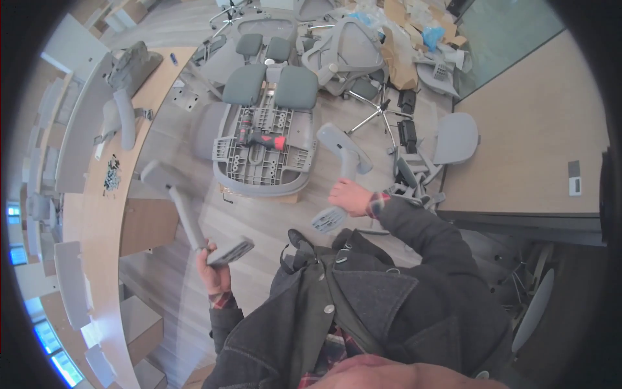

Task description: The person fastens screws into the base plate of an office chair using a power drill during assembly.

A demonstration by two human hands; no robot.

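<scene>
My left hand (214, 272) is closed around a grey chair armrest (186, 212), near the end with the flat mounting plate; its pad points up and away from me. In my right hand (350, 196) is a second grey armrest (348, 162), gripped by its stem, with the slotted plate below the fingers. Ahead, between the two armrests, a grey chair seat (265, 181) lies with its ribbed underside up. On it rests a black and red cordless drill (264, 140). Dark green-grey pads (297, 87) lie just beyond the drill.
To the left runs a long wooden desk (133, 155) with a pile of screws (111, 176) and more chair parts. Chair backs (350, 48), a chrome star base (382, 110) and cardboard (396, 61) crowd the floor ahead. A wooden cabinet (528, 136) stands at right.
</scene>
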